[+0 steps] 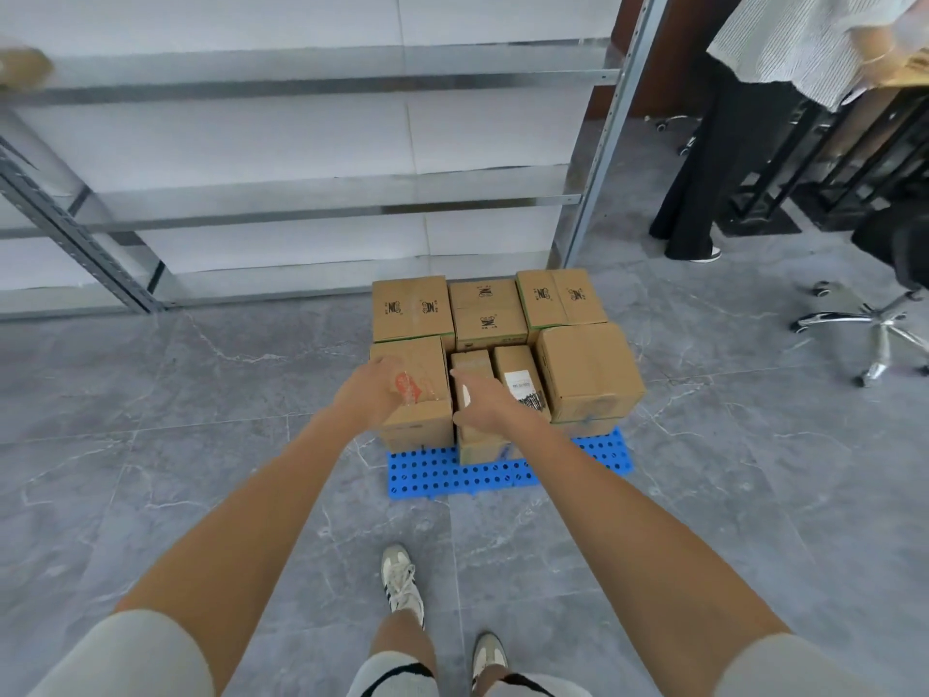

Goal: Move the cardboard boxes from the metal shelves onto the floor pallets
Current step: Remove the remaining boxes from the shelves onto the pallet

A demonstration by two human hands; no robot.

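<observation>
A blue perforated pallet (452, 475) lies on the grey floor and carries several cardboard boxes. The front-left box (425, 364), with a red print on top, sits between my hands. My left hand (369, 394) grips its left top edge. My right hand (485, 407) presses flat against its right side, fingers stretched over a narrow box (475, 364) beside it. A labelled box (518, 374) and a larger box (588, 369) fill the front row. Three more boxes (485, 309) stand behind.
The metal shelves (301, 198) stand just behind the pallet, with a blurred cardboard box (22, 67) at the upper left. Another person (729, 143) stands at the right by a black frame. An office chair (874, 314) is on the floor to the right.
</observation>
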